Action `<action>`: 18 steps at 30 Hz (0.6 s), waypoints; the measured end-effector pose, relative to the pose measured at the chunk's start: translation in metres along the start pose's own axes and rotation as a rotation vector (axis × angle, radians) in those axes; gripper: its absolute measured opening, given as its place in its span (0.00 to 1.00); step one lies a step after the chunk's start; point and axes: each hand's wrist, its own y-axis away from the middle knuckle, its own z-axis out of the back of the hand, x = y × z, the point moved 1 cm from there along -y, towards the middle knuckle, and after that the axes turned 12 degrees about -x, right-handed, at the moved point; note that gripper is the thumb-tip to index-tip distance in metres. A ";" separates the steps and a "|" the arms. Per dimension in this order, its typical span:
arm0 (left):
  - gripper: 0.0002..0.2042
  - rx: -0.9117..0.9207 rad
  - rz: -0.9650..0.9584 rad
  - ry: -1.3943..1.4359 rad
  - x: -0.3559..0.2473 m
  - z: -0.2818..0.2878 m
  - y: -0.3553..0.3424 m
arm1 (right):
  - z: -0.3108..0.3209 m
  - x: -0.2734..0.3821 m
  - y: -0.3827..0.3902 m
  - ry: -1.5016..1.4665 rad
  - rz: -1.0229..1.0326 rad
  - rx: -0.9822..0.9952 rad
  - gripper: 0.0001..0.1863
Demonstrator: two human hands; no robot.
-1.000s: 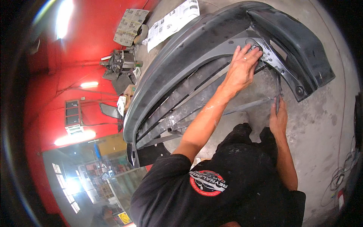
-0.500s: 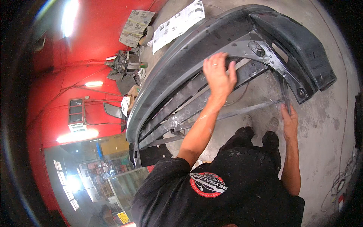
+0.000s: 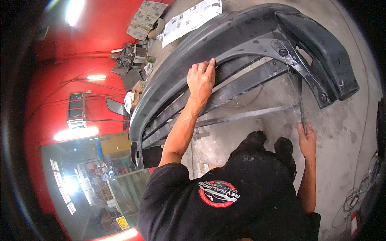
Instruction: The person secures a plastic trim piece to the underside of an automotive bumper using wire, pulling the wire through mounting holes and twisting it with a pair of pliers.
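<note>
A large dark grey car bumper (image 3: 237, 34) rests across a stand with dark, scuffed bars (image 3: 241, 86). On the bumper's inner edge lies my left hand (image 3: 201, 80), fingers bent and pressed together over the lip; their tips are partly hidden. My right hand (image 3: 307, 140), low at the right, is closed round the lower end of a thin dark bar (image 3: 300, 96). That bar runs up toward the bumper's right end, where pale scuffs surround a round hole. Whether it belongs to the stand I cannot tell.
Newspaper sheets (image 3: 193, 20) lie beyond the bumper. Piled dark parts (image 3: 134, 60) and boxes (image 3: 138, 87) stand along the red wall (image 3: 96, 24). A glass partition (image 3: 132, 193) is at lower left. Cables (image 3: 352, 199) trail over the concrete floor (image 3: 337, 132) at right.
My left hand has slid left along the bumper's edge, its spread fingers now drawn together. My right hand has moved slightly down, toward me, at the thin bar.
</note>
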 end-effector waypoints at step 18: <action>0.14 1.030 1.237 2.245 -0.223 0.005 0.029 | 0.040 0.021 0.043 -0.770 -0.305 0.458 0.24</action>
